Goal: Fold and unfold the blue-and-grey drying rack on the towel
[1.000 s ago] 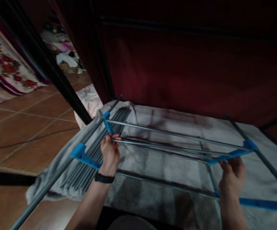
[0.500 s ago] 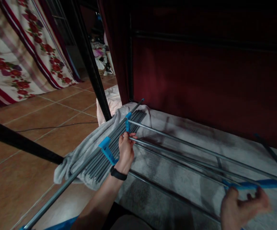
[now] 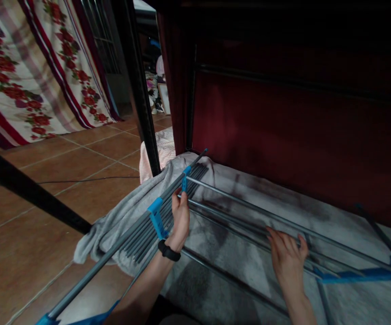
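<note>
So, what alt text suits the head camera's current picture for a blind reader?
A person's left hand holds the end of a thin grey metal rod in a frame of grey metal tubes with blue plastic joints, while the right hand is farther along the frame. A bundle of grey rods lies on a soft grey blanket.

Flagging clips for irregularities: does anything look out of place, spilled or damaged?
Nothing looks spilled, and the blue-jointed rack shows no visible damage. The one mild oddity is the grey blanket, rumpled into folds on the picture's left, beside the bundle of rods, while the rest lies flatter.
</note>
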Tool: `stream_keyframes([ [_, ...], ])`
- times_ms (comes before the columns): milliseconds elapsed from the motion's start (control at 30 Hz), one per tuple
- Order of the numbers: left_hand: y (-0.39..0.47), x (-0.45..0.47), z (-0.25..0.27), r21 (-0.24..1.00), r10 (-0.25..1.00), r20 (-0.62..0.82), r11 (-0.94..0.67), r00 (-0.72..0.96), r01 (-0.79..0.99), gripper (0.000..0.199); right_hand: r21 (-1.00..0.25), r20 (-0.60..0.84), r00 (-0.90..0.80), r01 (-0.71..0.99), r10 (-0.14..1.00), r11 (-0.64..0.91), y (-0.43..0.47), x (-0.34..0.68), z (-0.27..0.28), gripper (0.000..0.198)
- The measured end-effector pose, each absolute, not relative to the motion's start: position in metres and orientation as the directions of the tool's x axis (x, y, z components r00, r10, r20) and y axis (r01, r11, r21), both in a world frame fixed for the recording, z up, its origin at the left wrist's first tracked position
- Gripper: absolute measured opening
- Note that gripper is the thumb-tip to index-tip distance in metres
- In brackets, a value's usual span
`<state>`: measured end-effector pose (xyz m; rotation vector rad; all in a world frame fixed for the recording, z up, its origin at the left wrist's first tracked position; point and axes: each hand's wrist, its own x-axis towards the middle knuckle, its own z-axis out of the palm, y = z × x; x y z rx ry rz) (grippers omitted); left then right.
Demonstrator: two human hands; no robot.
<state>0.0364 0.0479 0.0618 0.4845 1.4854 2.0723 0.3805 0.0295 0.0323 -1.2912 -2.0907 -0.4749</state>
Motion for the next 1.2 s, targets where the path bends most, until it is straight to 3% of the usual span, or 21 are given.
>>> stream_keyframes([
  [167, 0.064, 0.021, 0.06, 0.926, 0.498, 0.07, -0.355, -0.865, -0.13, 0.023, -0.023, 0.66, -0.343, 0.88, 0.668, 0.474, 0.034, 0.387, 0.031, 0.035],
  [500, 0.105, 0.009, 0.062, 0.859, 0.691, -0.017, -0.36, -0.723, -0.364, 0.052, -0.031, 0.662, -0.341, 0.877, 0.668, 0.479, 0.039, 0.387, 0.032, 0.034],
  [800, 0.113, 0.011, 0.065, 0.889, 0.631, 0.048, -0.381, -0.774, -0.255, 0.046, -0.02, 0.647, -0.349, 0.881, 0.678, 0.473, 0.041, 0.38, 0.042, 0.032],
  [933, 0.113, 0.012, 0.064, 0.904, 0.624, 0.058, -0.363, -0.779, -0.224, 0.052, -0.003, 0.621, -0.41, 0.852, 0.669, 0.524, 0.041, 0.336, 0.051, 0.035],
  [1200, 0.109, 0.01, 0.064, 0.915, 0.622, 0.047, -0.34, -0.782, -0.215, 0.049, -0.086, 0.403, -0.63, 0.696, 0.663, 0.713, 0.069, 0.177, 0.092, 0.048],
])
